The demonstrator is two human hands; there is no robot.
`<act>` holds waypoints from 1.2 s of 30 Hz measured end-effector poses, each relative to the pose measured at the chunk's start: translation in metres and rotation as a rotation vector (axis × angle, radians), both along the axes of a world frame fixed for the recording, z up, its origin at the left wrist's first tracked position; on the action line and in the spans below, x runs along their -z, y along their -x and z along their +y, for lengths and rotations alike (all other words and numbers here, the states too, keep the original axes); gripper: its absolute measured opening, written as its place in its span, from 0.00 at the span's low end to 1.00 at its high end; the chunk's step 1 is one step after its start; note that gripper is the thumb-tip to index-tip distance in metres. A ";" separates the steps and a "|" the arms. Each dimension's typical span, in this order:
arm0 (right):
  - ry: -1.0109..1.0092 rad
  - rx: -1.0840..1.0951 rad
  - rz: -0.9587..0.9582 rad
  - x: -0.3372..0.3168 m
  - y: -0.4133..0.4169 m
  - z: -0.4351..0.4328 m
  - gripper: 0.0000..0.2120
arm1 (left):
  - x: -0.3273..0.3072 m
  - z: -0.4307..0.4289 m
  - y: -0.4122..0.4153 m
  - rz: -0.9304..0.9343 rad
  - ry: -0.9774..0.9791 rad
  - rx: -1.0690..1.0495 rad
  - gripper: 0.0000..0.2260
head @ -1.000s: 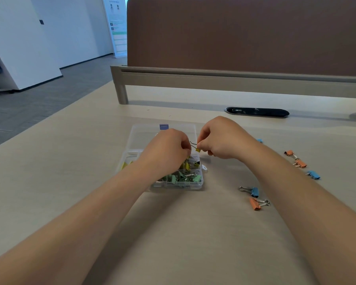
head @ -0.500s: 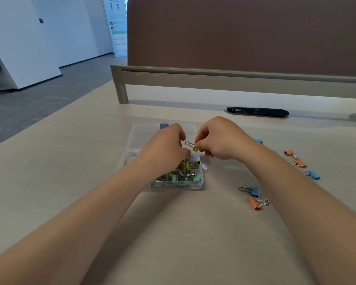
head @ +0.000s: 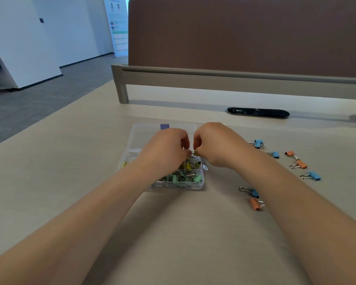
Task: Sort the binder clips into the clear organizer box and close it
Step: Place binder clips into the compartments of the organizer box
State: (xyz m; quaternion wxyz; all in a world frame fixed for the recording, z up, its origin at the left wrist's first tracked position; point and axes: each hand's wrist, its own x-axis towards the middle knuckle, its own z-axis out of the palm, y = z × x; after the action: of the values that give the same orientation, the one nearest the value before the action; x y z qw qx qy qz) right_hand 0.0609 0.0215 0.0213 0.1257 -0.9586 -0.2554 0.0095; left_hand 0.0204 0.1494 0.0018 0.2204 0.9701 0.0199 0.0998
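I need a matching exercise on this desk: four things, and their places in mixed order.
1. small yellow binder clip
2. mint green binder clips
3. black oval cable port
4. nearest orange binder clip

A. set into the beige desk, far side
B. pinched between left hand and right hand
C. loose on the desk, right of the clear plastic organizer box
D. inside the box, nearest compartments

Pairs: 1-B, 2-D, 3-A, 4-C.

Head cam (sole view), wide-angle: we look fwd & down from above the near edge of the desk (head: 49,192), which fills most of the frame. Close range: left hand (head: 164,149) & right hand (head: 216,145) sit mid-frame. Far: brown partition (head: 245,33). Far left: floor (head: 39,103), white wall (head: 70,27).
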 end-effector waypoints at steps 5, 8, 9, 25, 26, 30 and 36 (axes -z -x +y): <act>-0.034 -0.005 0.040 0.002 -0.003 -0.002 0.06 | -0.001 -0.001 0.001 0.007 -0.045 -0.005 0.03; -0.108 -0.003 0.081 0.000 -0.005 -0.005 0.05 | -0.001 -0.002 0.001 0.019 -0.065 -0.003 0.04; -0.127 -0.002 0.095 -0.001 -0.005 -0.006 0.05 | -0.001 -0.002 0.001 0.020 -0.065 -0.004 0.03; -0.122 0.017 0.134 0.000 -0.004 -0.006 0.09 | -0.001 -0.001 -0.001 0.009 -0.064 0.018 0.05; -0.123 0.015 0.147 -0.001 -0.004 -0.006 0.08 | -0.001 -0.001 -0.001 0.012 -0.062 0.019 0.05; -0.136 -0.009 0.167 -0.004 -0.005 -0.009 0.10 | 0.001 0.001 -0.001 -0.010 -0.054 0.027 0.05; -0.161 0.015 0.228 -0.016 -0.004 -0.022 0.10 | -0.008 0.003 0.003 -0.118 0.059 0.012 0.05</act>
State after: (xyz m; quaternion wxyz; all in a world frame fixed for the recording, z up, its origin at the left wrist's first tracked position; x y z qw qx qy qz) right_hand 0.0654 -0.0008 0.0377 0.2305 -0.9400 -0.2320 0.0970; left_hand 0.0178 0.1526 0.0095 0.2504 0.9557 0.0042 0.1549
